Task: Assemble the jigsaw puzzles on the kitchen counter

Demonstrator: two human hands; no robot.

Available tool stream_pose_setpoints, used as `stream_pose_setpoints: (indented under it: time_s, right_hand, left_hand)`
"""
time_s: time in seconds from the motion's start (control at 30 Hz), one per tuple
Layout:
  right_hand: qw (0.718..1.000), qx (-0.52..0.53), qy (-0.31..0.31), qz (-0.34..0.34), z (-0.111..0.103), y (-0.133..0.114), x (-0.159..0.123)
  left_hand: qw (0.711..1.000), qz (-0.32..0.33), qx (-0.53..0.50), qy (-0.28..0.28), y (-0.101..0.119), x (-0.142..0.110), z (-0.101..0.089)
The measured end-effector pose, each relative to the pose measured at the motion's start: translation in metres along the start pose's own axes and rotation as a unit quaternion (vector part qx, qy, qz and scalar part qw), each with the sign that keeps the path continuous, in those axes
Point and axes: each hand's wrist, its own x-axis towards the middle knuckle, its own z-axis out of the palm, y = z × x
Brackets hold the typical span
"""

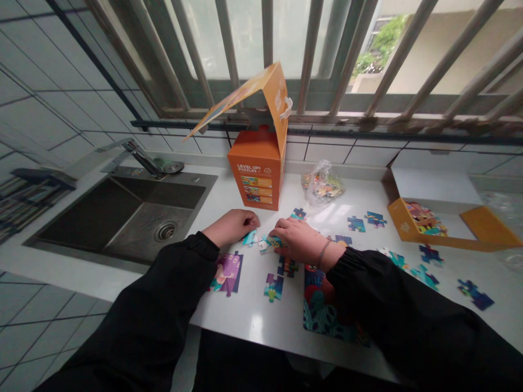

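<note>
My left hand (232, 226) has its fingers curled at a light blue puzzle piece (249, 238), which lies partly against the hand. My right hand (300, 238) grips a teal puzzle piece (266, 246) just to the right of it, fingers bent over its top. The two pieces are close together; I cannot tell whether they interlock. A purple joined puzzle section (231, 271) lies by my left sleeve. Between my arms are a loose piece with a green figure (273, 287) and a dark piece (288, 267). A blue puzzle picture (321, 310) sits partly under my right forearm.
An orange puzzle box (256, 169) stands with its lid raised by the barred window. Right of it are a plastic bag of pieces (322, 184) and an open yellow box (420, 237). Several loose pieces (476, 294) lie rightward. A sink (163, 212) is at left.
</note>
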Motion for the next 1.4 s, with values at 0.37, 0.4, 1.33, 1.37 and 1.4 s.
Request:
stream_pose_setpoints:
  time_s: [0.37, 0.4, 1.33, 1.37, 1.4]
  right_hand:
    - [1.0, -0.009, 0.005, -0.005, 0.002, 0.001, 0.001]
    - [1.0, -0.009, 0.005, -0.005, 0.002, 0.001, 0.001]
    - [1.0, -0.007, -0.005, 0.003, -0.001, -0.006, -0.001]
    - [1.0, -0.009, -0.004, 0.012, -0.001, -0.007, -0.001]
    - [1.0, -0.011, -0.003, 0.022, -0.001, -0.008, -0.002]
  left_hand:
    - [0.995, -0.051, -0.043, 0.079, -0.007, 0.003, 0.004]
    - [0.992, -0.064, -0.049, 0.094, -0.007, 0.003, 0.006]
    - [0.973, -0.202, -0.068, 0.084, -0.001, -0.015, 0.003]
    - [0.973, -0.206, -0.06, 0.08, 0.0, -0.017, -0.001]
    - [0.974, -0.208, -0.051, 0.074, 0.0, -0.02, -0.006]
